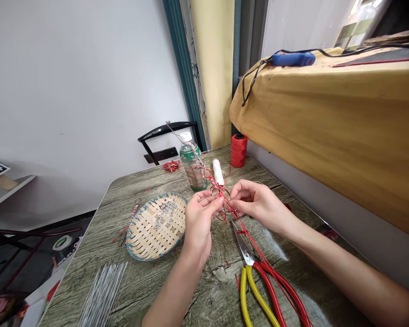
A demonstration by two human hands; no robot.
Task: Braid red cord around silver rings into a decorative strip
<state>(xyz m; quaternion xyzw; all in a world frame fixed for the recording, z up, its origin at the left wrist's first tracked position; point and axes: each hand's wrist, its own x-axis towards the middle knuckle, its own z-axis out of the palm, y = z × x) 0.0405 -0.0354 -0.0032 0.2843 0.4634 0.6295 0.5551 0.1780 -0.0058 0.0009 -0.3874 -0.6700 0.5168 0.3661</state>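
Observation:
My left hand (pixel 199 221) and my right hand (pixel 255 203) meet over the wooden table (pixel 122 254), both pinching red cord (pixel 221 193) that is knotted along a thin metal wire. The wire rises back to a green plastic bottle (pixel 192 164), where the braided piece is fastened. Loose ends of the red cord trail toward me across the table past the scissors (pixel 255 281). Both hands have fingers closed on the strands.
A woven bamboo tray (pixel 146 240) holding several small metal beads lies left of my hands. A bundle of metal wires (pixel 104 295) lies near left. A white spool (pixel 218 171) and red spool (pixel 239 150) stand behind. A yellow-covered shelf with a blue glue gun (pixel 293 59) overhangs at right.

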